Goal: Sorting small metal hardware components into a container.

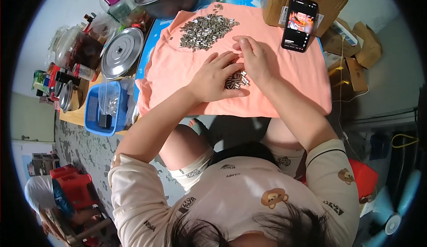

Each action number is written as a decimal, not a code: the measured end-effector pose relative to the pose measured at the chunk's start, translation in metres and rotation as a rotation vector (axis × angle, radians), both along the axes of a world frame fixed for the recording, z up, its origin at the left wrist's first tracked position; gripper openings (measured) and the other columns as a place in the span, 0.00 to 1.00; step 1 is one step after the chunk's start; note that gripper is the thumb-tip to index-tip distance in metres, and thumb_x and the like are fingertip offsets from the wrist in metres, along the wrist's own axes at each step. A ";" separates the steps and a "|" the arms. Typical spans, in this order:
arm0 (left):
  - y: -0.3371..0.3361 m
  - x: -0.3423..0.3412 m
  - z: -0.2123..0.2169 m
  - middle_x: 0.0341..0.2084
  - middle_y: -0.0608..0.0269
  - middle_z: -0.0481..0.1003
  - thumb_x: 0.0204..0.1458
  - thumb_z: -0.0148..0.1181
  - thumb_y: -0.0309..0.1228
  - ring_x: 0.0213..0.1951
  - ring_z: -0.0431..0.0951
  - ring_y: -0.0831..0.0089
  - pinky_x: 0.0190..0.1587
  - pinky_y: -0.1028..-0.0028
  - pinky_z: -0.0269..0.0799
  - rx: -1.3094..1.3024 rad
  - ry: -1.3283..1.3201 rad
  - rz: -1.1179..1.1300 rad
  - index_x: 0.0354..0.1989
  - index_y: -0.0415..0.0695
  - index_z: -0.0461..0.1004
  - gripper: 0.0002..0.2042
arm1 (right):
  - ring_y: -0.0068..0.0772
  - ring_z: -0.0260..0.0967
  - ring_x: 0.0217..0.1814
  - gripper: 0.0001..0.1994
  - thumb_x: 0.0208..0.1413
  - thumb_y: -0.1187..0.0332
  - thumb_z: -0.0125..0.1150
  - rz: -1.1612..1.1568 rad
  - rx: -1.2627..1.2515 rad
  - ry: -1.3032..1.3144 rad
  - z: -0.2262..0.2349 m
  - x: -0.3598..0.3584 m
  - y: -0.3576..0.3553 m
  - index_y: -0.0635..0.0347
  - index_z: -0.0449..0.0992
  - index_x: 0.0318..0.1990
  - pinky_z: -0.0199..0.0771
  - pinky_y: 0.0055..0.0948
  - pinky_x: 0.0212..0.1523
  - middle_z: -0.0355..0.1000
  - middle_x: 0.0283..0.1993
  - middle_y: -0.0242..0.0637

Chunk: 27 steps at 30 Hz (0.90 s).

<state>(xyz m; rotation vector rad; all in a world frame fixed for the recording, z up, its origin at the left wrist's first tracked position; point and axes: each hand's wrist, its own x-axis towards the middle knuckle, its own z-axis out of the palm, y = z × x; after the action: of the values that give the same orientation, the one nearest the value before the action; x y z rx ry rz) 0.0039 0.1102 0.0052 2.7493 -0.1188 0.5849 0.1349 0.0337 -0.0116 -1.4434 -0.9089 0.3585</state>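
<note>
Short silver metal cylinders lie in a large pile (207, 31) on the far part of a pink cloth (173, 73) that covers the table. A smaller heap of the same cylinders (240, 80) lies nearer me, between my hands. My left hand (217, 77) lies palm down over its left side, fingers spread, hiding part of it. My right hand (253, 61) stands on its edge against the right side of the heap, fingers loosely stretched away from me. Neither hand visibly grips a piece. What lies under the palms is hidden.
At the right, a phone (300, 24) with a lit screen leans on a cardboard box (278, 2). To the left are a blue basket (92, 107), a metal lid (122, 53) and jars. A lidded pot (171, 0) stands behind the cloth. A fan (392, 224) is at lower right.
</note>
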 end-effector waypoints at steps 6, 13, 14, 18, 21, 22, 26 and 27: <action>-0.009 0.013 0.004 0.47 0.53 0.64 0.36 0.61 0.49 0.51 0.62 0.57 0.52 0.57 0.55 0.018 0.007 -0.027 0.43 0.44 0.69 0.27 | 0.27 0.68 0.35 0.11 0.52 0.68 0.47 -0.173 -0.058 -0.322 0.002 0.028 0.002 0.62 0.71 0.40 0.68 0.24 0.36 0.70 0.36 0.39; -0.006 0.012 0.004 0.48 0.57 0.64 0.38 0.58 0.50 0.53 0.60 0.58 0.55 0.54 0.51 0.005 0.057 -0.055 0.43 0.49 0.70 0.25 | 0.39 0.66 0.44 0.12 0.45 0.73 0.49 0.085 -0.502 -0.784 0.031 0.034 -0.008 0.56 0.73 0.40 0.66 0.32 0.45 0.68 0.41 0.38; -0.004 0.007 0.010 0.48 0.57 0.64 0.38 0.58 0.49 0.53 0.60 0.58 0.54 0.54 0.51 -0.011 0.064 -0.039 0.44 0.49 0.70 0.25 | 0.39 0.66 0.43 0.13 0.45 0.74 0.49 0.150 -0.498 -0.834 0.027 0.041 -0.009 0.56 0.73 0.40 0.66 0.32 0.45 0.68 0.41 0.38; 0.016 -0.013 0.016 0.49 0.53 0.62 0.36 0.61 0.45 0.52 0.61 0.55 0.53 0.57 0.53 -0.097 -0.004 0.016 0.50 0.46 0.64 0.30 | 0.38 0.66 0.43 0.13 0.44 0.76 0.49 0.177 -0.434 -1.018 0.026 0.046 -0.019 0.55 0.73 0.39 0.66 0.32 0.44 0.68 0.40 0.37; 0.020 -0.019 0.015 0.53 0.53 0.56 0.35 0.61 0.50 0.55 0.57 0.55 0.54 0.55 0.52 0.008 0.106 -0.029 0.54 0.47 0.57 0.37 | 0.36 0.66 0.41 0.12 0.42 0.73 0.51 0.143 -0.434 -0.957 0.022 0.045 -0.019 0.56 0.73 0.37 0.66 0.33 0.43 0.67 0.38 0.36; 0.014 -0.019 0.015 0.53 0.54 0.55 0.33 0.60 0.52 0.56 0.54 0.55 0.54 0.52 0.50 0.021 0.178 -0.007 0.55 0.50 0.56 0.38 | 0.36 0.66 0.41 0.12 0.42 0.72 0.52 0.120 -0.436 -0.931 0.022 0.044 -0.020 0.56 0.74 0.37 0.66 0.33 0.42 0.67 0.38 0.36; -0.003 -0.005 0.014 0.53 0.55 0.55 0.33 0.60 0.52 0.56 0.53 0.54 0.54 0.49 0.48 0.057 0.172 -0.002 0.54 0.53 0.57 0.37 | 0.36 0.66 0.40 0.12 0.40 0.70 0.52 0.044 -0.378 -0.809 0.016 0.040 -0.022 0.55 0.73 0.37 0.66 0.34 0.42 0.68 0.37 0.36; -0.005 -0.002 0.014 0.53 0.55 0.56 0.33 0.60 0.52 0.56 0.54 0.54 0.54 0.50 0.48 0.069 0.177 0.012 0.54 0.53 0.58 0.36 | 0.34 0.67 0.39 0.13 0.41 0.71 0.53 -0.020 -0.372 -0.789 0.017 0.038 -0.022 0.56 0.73 0.38 0.67 0.31 0.42 0.68 0.37 0.36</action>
<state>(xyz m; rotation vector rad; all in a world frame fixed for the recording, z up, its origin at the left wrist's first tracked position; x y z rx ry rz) 0.0018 0.1049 0.0191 2.8556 -0.0826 0.3440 0.1727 0.0115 0.0052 -1.9848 -1.5074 -0.0894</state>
